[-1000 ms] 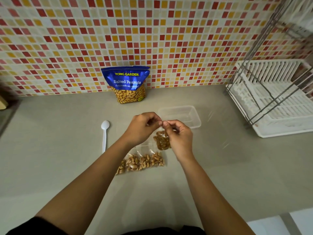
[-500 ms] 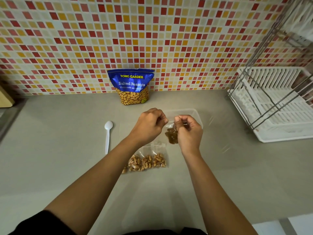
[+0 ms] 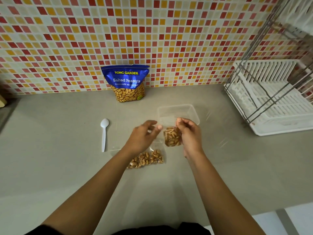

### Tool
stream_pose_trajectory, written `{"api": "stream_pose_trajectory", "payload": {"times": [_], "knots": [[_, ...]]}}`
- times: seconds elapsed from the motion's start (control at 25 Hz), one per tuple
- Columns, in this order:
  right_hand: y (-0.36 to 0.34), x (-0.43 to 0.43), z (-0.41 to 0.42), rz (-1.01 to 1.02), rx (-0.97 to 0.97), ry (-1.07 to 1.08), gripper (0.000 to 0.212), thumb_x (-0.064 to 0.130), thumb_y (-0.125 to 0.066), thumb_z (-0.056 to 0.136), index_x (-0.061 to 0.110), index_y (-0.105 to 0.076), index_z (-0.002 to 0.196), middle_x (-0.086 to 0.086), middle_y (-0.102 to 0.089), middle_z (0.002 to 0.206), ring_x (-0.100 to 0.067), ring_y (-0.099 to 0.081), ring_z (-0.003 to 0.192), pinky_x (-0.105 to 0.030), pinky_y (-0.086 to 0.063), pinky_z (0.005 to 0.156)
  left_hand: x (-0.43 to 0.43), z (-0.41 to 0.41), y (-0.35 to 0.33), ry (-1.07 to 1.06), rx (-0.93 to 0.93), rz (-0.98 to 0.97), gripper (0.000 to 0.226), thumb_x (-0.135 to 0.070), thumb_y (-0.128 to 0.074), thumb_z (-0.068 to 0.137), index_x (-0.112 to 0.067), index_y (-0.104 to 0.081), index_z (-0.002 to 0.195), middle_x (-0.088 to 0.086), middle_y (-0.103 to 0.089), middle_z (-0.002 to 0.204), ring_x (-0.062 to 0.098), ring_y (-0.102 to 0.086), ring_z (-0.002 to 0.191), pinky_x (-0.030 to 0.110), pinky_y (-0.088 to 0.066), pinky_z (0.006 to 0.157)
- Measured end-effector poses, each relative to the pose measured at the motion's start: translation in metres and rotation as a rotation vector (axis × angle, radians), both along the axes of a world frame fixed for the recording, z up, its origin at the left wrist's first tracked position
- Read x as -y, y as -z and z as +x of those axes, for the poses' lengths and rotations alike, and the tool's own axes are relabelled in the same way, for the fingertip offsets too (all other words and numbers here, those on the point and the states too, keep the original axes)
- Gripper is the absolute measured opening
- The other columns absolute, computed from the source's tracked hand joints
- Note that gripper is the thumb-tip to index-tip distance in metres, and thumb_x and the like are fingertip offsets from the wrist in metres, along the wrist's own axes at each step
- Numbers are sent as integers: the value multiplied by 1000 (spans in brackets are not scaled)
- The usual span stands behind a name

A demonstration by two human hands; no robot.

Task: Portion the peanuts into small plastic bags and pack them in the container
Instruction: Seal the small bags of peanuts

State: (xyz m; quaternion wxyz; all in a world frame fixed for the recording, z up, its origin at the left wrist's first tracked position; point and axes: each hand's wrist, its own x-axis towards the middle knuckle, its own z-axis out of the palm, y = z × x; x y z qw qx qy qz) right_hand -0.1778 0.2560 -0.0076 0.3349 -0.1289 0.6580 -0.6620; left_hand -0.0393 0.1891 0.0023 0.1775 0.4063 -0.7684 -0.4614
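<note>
Peanuts sit in three places at this moment. Your right hand pinches a small clear plastic bag of peanuts near its top, fingers clamped on the film so the load hangs below them and cannot spill; it hovers just in front of the clear rectangular plastic container, which looks empty. Your left hand is beside the bag, fingers loosely spread and apart, gripping nothing; its fingertips are blurred, so whether they brush the film I cannot tell. A second filled clear bag lies flat on the grey countertop below your left wrist, near enough to grab next.

Further back, the blue foil pouch of salted peanuts stands upright against the red-and-yellow mosaic tile wall, likely leaned there to keep its mouth up. The white plastic spoon rests bowl-up to the left, clear of the bags. With the container close behind the held bag, dropping it in looks like your next step.
</note>
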Motion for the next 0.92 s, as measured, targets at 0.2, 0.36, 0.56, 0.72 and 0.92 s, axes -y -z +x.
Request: {"api": "stream_pose_trajectory", "payload": {"times": [0.2, 0.36, 0.56, 0.72, 0.92], "knots": [[45, -10, -2, 160, 87, -27, 4, 19, -65, 86, 16, -66, 84, -1, -67, 73, -13, -61, 63, -20, -47, 53, -43, -6, 52, -223, -43, 405, 20, -5, -63, 84, -1, -63, 103, 3, -70, 75, 7, -64, 55, 23, -55, 58], [85, -15, -4, 415, -305, -100, 21, 25, -69, 82, 7, -73, 93, -8, -73, 90, -13, -63, 80, -19, -43, 73, -54, -9, 72, -254, 173, 172, 19, -10, -65, 83, -2, -66, 100, 9, -72, 89, 16, -68, 72, 27, -55, 73], [102, -13, -5, 461, -485, -152, 27, 23, -68, 83, 6, -71, 103, -11, -73, 96, -22, -69, 89, -26, -50, 83, -56, -16, 76, -150, 352, -96, 23, -20, -61, 86, -4, -62, 102, 14, -71, 95, 31, -65, 91, 35, -51, 79], [82, -10, -18, 383, -659, -24, 28, 18, -65, 83, 10, -67, 109, -7, -71, 97, -15, -62, 72, -19, -49, 79, -42, -14, 54, -282, 274, -65, 28, -30, -64, 84, -8, -63, 102, 9, -73, 87, 22, -68, 80, 23, -49, 71], [53, 18, -79, 184, -739, 204, 29, 12, -59, 81, 7, -65, 109, -15, -63, 106, -16, -59, 79, -6, -42, 75, 18, -48, 34, -401, 188, -73, 37, -33, -58, 89, -6, -60, 114, 11, -72, 100, 23, -67, 91, 22, -46, 80]]}}
